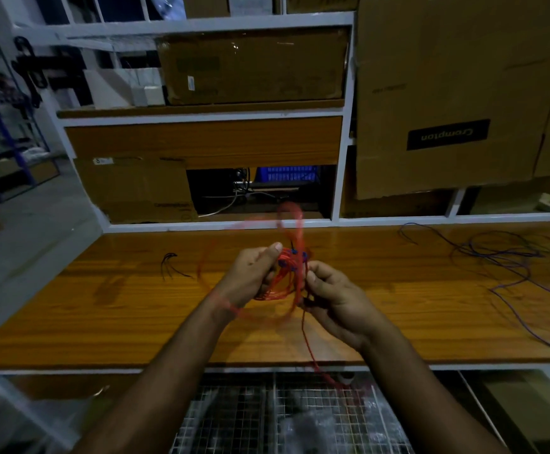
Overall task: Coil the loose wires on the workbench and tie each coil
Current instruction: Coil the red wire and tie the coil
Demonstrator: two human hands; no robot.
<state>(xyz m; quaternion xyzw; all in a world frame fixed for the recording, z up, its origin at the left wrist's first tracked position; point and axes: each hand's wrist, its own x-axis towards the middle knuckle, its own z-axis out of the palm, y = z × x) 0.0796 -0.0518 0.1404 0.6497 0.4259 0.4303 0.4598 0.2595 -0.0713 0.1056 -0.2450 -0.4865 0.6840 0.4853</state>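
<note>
- Wooden worktop (pixel 103 322), orange-brown, with a white front edge.
- Loose dark wires (pixel 509 260) sprawled at its right end.
- Small black ties (pixel 168 265) lying left of centre.

Two hands (pixel 250 273) (pixel 335 299), one red wire coil (pixel 283 276), one loose dark wire tangle (pixel 509 260), three cardboard boxes (pixel 447 93).

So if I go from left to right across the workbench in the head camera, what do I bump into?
Small black wires → left hand holding the red wire coil → right hand pinching it → loose purple wires.
</note>
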